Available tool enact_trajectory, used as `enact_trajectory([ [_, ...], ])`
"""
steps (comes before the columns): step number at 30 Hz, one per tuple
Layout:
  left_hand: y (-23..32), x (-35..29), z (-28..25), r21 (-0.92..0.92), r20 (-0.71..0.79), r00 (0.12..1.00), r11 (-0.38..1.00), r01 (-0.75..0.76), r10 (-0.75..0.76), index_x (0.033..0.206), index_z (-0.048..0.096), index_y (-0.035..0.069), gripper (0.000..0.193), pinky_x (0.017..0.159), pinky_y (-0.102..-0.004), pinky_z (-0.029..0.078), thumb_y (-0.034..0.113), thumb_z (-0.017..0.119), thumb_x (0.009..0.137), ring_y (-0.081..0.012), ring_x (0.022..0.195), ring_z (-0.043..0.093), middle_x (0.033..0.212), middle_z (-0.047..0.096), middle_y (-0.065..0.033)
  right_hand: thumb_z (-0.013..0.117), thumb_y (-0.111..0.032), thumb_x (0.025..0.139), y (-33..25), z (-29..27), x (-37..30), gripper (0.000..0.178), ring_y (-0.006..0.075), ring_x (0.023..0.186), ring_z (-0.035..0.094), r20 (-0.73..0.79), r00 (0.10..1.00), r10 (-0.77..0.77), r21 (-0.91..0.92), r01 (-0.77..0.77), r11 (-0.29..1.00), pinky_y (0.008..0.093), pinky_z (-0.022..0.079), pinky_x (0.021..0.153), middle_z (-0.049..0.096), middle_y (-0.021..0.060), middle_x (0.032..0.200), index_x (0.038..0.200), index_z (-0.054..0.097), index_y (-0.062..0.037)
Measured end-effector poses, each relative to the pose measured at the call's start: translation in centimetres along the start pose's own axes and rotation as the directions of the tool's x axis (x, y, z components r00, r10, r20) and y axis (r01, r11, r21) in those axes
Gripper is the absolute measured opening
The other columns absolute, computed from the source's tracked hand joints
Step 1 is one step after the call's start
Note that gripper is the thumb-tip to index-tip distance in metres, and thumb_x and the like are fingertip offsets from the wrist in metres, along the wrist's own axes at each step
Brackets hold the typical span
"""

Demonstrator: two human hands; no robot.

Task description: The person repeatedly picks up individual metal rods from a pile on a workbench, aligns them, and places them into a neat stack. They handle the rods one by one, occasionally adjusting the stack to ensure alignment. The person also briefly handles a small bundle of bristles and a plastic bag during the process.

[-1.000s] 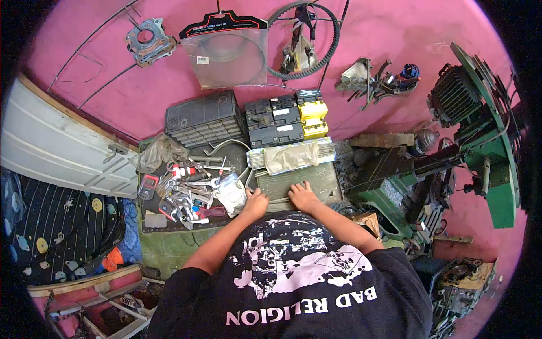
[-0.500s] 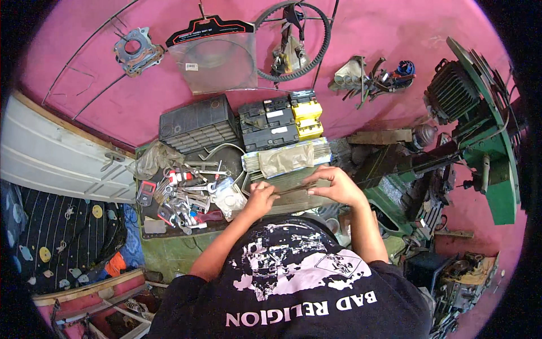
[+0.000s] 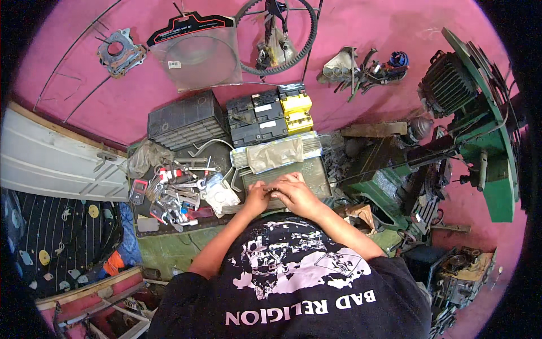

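Fingers meet at the front of the workbench, close to my shirt. My left hand [image 3: 257, 198] is closed, knuckles up. Against it presses my right hand [image 3: 293, 195], its curled fingers partly covering the left fingertips. Whatever they pinch between them is hidden; only a dark sliver shows. Beneath and beyond the hands lies a flat greyish-green ridged surface [image 3: 314, 174]. Just past it rests a bundle of thin rods [image 3: 311, 147], with a crumpled brownish plastic wrapper [image 3: 275, 156] on top.
Wrenches and sockets [image 3: 183, 195] crowd the bench's left side, near a red-and-black meter [image 3: 138, 192]. Black batteries [image 3: 257, 133], yellow batteries [image 3: 298, 122] and a dark drawer cabinet [image 3: 186, 121] line the back. A green drill press [image 3: 497, 192] stands right; a white door [image 3: 62, 161], left.
My right hand has moved left and down to meet my left hand. The thin dark strip that spanned the gap between them is now hidden. The view has shifted slightly.
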State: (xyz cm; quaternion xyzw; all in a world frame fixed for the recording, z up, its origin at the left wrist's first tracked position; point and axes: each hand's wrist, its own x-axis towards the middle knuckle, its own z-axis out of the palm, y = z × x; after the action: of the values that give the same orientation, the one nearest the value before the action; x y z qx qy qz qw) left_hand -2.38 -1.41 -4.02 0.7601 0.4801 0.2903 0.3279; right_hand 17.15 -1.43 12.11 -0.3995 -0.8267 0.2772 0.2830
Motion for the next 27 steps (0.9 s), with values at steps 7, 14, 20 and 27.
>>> enact_trajectory([
  [7,1.4,0.2,0.0,0.010,-0.028,0.999,0.999,0.047,-0.046,0.102,0.071,0.011,0.024,0.086,-0.0429,0.037,0.007,0.064,0.080,-0.0283,0.098,0.058,0.092,0.065,-0.0096,0.067,-0.020,0.090,1.3,0.0,-0.3,0.022,0.0232,0.105,0.061,-0.024,1.000,0.000,-0.026,-0.001,1.000,0.0399,0.036,0.098,0.070,0.0052,0.105,0.110,0.070,-0.0128],
  [14,2.3,0.7,0.5,0.103,0.028,0.997,0.992,0.074,-0.077,0.106,0.070,0.005,0.026,0.092,-0.0441,0.039,0.011,0.062,0.082,-0.0324,0.100,0.058,0.101,0.064,-0.0127,0.065,-0.024,0.092,3.8,0.8,-1.1,0.024,0.0223,0.108,0.060,0.090,0.995,0.032,-0.125,-0.021,0.992,0.0454,0.035,0.101,0.069,0.0041,0.106,0.114,0.067,-0.0132],
  [20,3.8,1.7,1.2,0.221,0.022,1.000,0.975,0.000,-0.005,0.110,0.068,0.008,0.027,0.093,-0.0436,0.037,0.015,0.063,0.084,-0.0313,0.101,0.058,0.100,0.065,-0.0117,0.065,-0.023,0.092,4.3,-1.1,-1.0,0.015,0.0216,0.110,0.059,0.170,0.980,0.106,-0.291,-0.052,0.955,0.0500,0.031,0.108,0.068,0.0014,0.106,0.102,0.070,-0.0123],
  [27,3.4,1.6,-0.9,0.239,-0.360,0.915,0.931,0.277,-0.181,0.107,0.067,0.010,0.023,0.091,-0.0478,0.039,0.027,0.063,0.093,-0.0335,0.108,0.056,0.108,0.067,-0.0107,0.060,-0.019,0.097,12.3,-8.4,-4.5,0.023,0.0332,0.081,0.065,-0.479,0.776,0.410,0.098,-0.417,0.904,0.0422,0.049,0.087,0.070,0.0170,0.087,0.088,0.072,-0.0023],
])
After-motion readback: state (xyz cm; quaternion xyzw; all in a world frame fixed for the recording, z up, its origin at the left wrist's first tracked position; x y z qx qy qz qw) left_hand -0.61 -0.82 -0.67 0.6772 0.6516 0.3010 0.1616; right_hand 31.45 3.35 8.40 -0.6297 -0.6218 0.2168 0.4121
